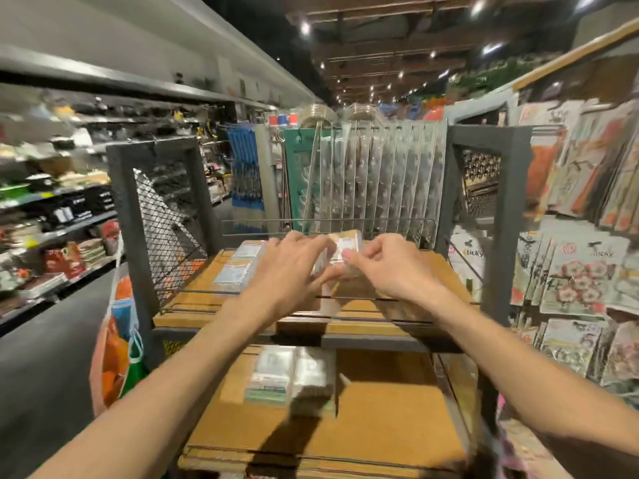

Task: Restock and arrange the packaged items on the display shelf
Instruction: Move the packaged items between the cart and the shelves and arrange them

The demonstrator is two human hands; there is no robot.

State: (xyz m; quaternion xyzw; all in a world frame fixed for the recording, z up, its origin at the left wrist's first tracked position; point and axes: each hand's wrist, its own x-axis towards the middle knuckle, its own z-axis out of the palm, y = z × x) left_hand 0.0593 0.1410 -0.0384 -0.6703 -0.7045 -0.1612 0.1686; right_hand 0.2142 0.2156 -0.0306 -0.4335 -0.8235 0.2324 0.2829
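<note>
both hands reach over the upper wooden shelf (446,271) of a dark metal display rack. the left hand (290,271) and the right hand (390,267) together hold a clear packaged item (340,254) between them, fingers curled on its left and right edges, just above the shelf's middle. to the left on that same shelf lies a row of similar packs (238,271), flat. on the lower shelf (390,409), beneath the upper shelf, two stacks of packets (290,378) sit left of centre. behind the upper shelf hang clear blister packs (373,178).
</note>
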